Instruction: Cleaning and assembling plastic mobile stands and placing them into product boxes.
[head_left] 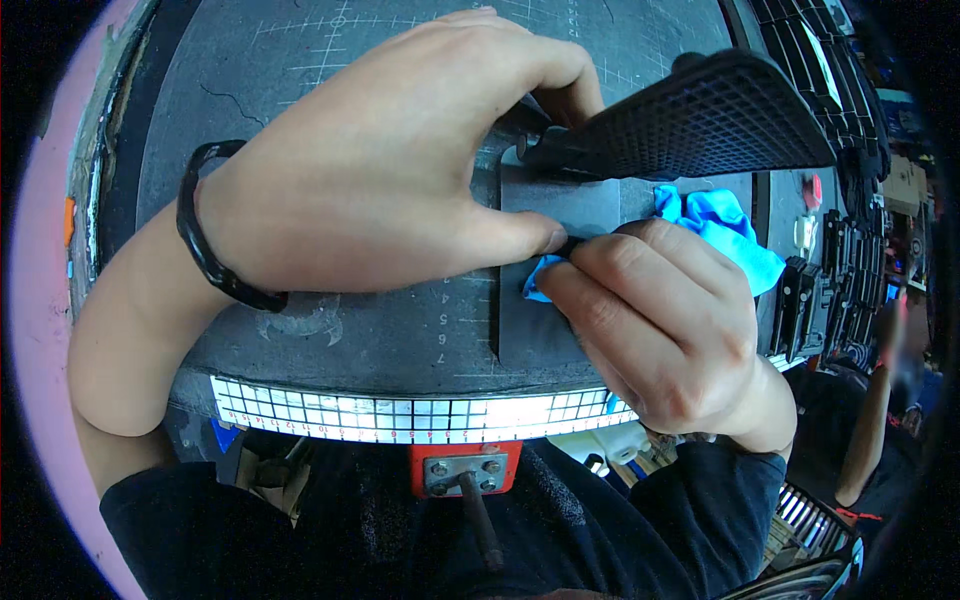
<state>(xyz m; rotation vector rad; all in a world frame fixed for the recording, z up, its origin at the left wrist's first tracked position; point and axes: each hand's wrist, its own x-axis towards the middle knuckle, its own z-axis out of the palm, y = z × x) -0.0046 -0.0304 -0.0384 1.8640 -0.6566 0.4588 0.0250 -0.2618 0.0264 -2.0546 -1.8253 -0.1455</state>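
Observation:
My left hand (390,160), a black band on its wrist, reaches over the dark work mat. Its fingers curl behind a black part (690,125) with a broad, grid-textured panel that stands up off the mat. The left thumb stretches down to a small dark piece beside my right fingertips, which I cannot make out fully. My right hand (660,310) is closed on a bright blue cloth (720,235). A corner of the cloth pokes out by the right thumb, and the rest bunches beyond the knuckles. Under both hands lies a dark grey rectangular plate (540,335).
A white gridded ruler strip (470,420) runs along the mat's front edge, above a red bracket (465,470) with a metal rod. Several black parts (805,305) are stacked at the right, near a black wire rack (800,50). Another person's arm (865,440) shows at far right.

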